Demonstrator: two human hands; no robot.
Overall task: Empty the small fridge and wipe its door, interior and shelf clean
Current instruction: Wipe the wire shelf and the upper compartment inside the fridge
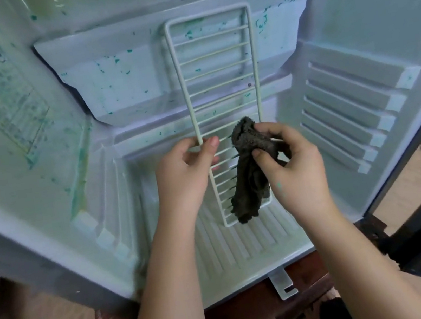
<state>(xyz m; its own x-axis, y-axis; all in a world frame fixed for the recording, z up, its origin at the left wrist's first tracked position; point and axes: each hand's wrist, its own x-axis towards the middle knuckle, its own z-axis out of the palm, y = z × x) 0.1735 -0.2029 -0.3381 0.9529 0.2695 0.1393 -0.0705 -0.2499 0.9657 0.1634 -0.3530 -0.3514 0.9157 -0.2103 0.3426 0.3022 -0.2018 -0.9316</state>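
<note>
The left hand (187,173) curled round the left rail of the narrow white wire shelf (213,57), bracing it. The right hand (294,163) pinched a bunched dark grey cloth (252,169) against the rungs. The shelf stood on the pale ribbed fridge floor (244,247), running toward twelve o'clock. Wiping rung by rung would likely serve best.

A long white wire shelf (218,81) stands on end mid-fridge, blocking the centre; the ribbed white floor (244,247) lies open left and right.
</note>
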